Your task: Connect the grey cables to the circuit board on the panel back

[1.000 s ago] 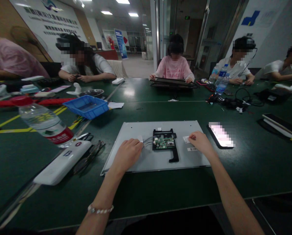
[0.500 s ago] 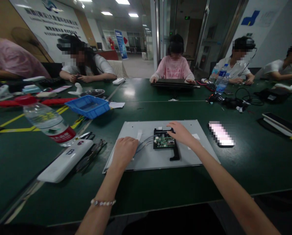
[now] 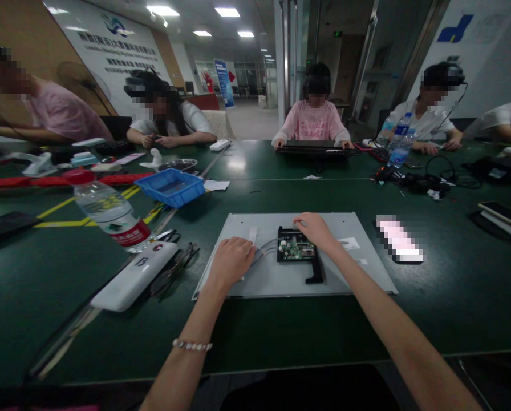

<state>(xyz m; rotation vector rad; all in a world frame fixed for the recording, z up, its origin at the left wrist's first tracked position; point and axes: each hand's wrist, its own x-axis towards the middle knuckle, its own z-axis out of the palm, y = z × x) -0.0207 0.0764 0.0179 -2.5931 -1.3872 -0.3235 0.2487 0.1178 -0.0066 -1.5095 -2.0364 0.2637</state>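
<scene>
A flat grey panel (image 3: 268,285) lies on the green table. On it sits a green circuit board (image 3: 296,248) in a black plastic bracket (image 3: 315,274), with thin grey wires (image 3: 266,248) running left from the board. My left hand (image 3: 231,260) rests over the panel's left part, fingers curled and close together beside the wires; whatever they grip is hidden. My right hand (image 3: 317,230) is at the bracket's upper edge, thumb and fingers pinched together. What lies between its fingertips is too small to make out.
A water bottle (image 3: 110,214), a white power bank (image 3: 136,277) and eyeglasses (image 3: 174,271) are on the left. Behind them is a blue tray (image 3: 172,191). A phone (image 3: 398,240) lies right of the panel. Several people sit across the table.
My view has shifted, so everything appears further right. The right hand's fingers have drawn together at the bracket's upper edge. My left hand stays beside the wires.
</scene>
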